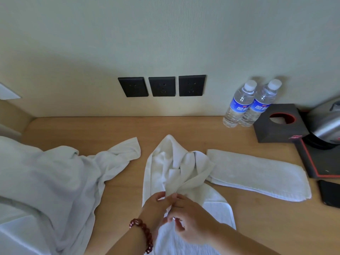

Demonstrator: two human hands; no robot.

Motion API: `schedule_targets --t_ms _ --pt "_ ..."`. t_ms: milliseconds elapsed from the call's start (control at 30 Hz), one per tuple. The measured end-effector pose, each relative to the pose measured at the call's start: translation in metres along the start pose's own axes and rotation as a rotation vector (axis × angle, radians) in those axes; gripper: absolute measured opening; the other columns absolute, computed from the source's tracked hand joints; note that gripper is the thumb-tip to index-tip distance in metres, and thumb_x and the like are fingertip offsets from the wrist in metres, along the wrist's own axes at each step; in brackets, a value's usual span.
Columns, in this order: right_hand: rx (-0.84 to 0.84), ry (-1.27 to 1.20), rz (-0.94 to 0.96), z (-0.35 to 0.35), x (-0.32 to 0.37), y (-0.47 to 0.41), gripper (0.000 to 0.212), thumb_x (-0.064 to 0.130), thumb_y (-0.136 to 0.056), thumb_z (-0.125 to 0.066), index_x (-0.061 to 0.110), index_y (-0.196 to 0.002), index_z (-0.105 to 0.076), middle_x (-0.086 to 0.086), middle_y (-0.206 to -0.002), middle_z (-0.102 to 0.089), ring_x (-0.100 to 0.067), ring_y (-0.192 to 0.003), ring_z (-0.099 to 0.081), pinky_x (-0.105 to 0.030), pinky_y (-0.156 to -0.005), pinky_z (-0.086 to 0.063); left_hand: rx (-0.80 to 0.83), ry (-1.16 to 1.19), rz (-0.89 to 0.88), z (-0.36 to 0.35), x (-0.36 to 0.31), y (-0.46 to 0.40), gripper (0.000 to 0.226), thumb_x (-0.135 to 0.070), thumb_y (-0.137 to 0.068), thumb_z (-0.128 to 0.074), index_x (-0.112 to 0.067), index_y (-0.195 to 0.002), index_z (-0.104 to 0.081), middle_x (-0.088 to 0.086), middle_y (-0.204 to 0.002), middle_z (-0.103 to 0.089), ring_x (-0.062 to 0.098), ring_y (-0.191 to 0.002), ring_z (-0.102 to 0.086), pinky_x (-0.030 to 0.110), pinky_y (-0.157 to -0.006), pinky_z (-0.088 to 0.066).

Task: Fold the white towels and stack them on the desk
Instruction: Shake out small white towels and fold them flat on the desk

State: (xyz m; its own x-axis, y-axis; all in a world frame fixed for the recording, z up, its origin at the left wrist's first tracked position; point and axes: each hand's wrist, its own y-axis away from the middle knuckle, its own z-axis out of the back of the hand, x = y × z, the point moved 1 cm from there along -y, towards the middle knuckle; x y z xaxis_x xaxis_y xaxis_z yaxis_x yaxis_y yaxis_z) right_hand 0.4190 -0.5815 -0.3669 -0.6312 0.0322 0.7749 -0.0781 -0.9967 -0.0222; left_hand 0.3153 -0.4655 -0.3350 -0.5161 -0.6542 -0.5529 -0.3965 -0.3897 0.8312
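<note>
A crumpled white towel [173, 168] lies in the middle of the wooden desk [257, 218] and runs down to the near edge. My left hand [156, 205], with a red bead bracelet on the wrist, and my right hand [191, 219] meet over its near part, and both pinch folds of its cloth. A folded white towel [257, 173] lies flat to the right, its left end touching the crumpled one. A large rumpled white towel [55, 177] spreads over the left side of the desk.
Two water bottles [244, 105] stand at the back right by the wall. Beside them sit a black tissue box [276, 124], a steel kettle [325, 124] on a black tray [320, 161], and a dark phone [329, 194]. Three black wall sockets [161, 86] are above the desk.
</note>
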Motion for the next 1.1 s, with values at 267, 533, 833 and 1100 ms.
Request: schedule_targets --t_ms 267,533,833,1100 --pt "-0.685 -0.483 -0.878 0.036 -0.009 -0.018 0.011 0.024 -0.085 -0.057 0.033 -0.079 -0.062 0.006 -0.073 -0.070 -0.013 -0.073 -0.067 -0.040 -0.069 -0.057 -0.182 0.092 -0.035 0.002 0.006 -0.016 0.020 0.004 -0.089 -0.068 0.000 -0.108 -0.071 0.014 -0.094 -0.077 0.029 -0.092 -0.074 0.040 -0.085 -0.060" --pt "-0.769 -0.505 -1.345 0.063 -0.062 -0.039 0.063 0.061 -0.085 -0.065 0.009 -0.118 -0.054 -0.007 -0.108 -0.064 -0.031 -0.099 -0.063 -0.035 -0.078 -0.046 -0.247 0.046 -0.150 0.004 0.012 -0.011 0.011 -0.007 -0.088 -0.072 -0.015 -0.091 -0.079 0.004 -0.091 -0.078 0.025 -0.095 -0.072 0.043 -0.094 -0.056" --pt "-0.696 -0.176 -1.332 0.057 -0.064 -0.044 0.017 0.023 -0.091 -0.061 0.011 -0.103 -0.062 -0.008 -0.109 -0.043 -0.037 -0.091 -0.061 -0.042 -0.082 -0.054 -0.150 0.056 -0.088 0.018 0.018 -0.006 0.009 -0.011 -0.084 -0.078 -0.009 -0.093 -0.078 0.008 -0.096 -0.077 0.023 -0.093 -0.074 0.033 -0.082 -0.058" --pt "-0.776 -0.055 -1.022 0.111 -0.036 -0.071 0.006 0.020 -0.091 -0.050 0.015 -0.091 -0.053 0.003 -0.076 -0.055 -0.031 -0.082 -0.057 -0.035 -0.066 -0.042 -0.282 -0.475 -0.122 0.027 0.054 0.015 0.039 -0.034 -0.075 -0.084 -0.038 -0.106 -0.061 -0.018 -0.107 -0.064 0.000 -0.097 -0.061 0.023 -0.083 -0.053"
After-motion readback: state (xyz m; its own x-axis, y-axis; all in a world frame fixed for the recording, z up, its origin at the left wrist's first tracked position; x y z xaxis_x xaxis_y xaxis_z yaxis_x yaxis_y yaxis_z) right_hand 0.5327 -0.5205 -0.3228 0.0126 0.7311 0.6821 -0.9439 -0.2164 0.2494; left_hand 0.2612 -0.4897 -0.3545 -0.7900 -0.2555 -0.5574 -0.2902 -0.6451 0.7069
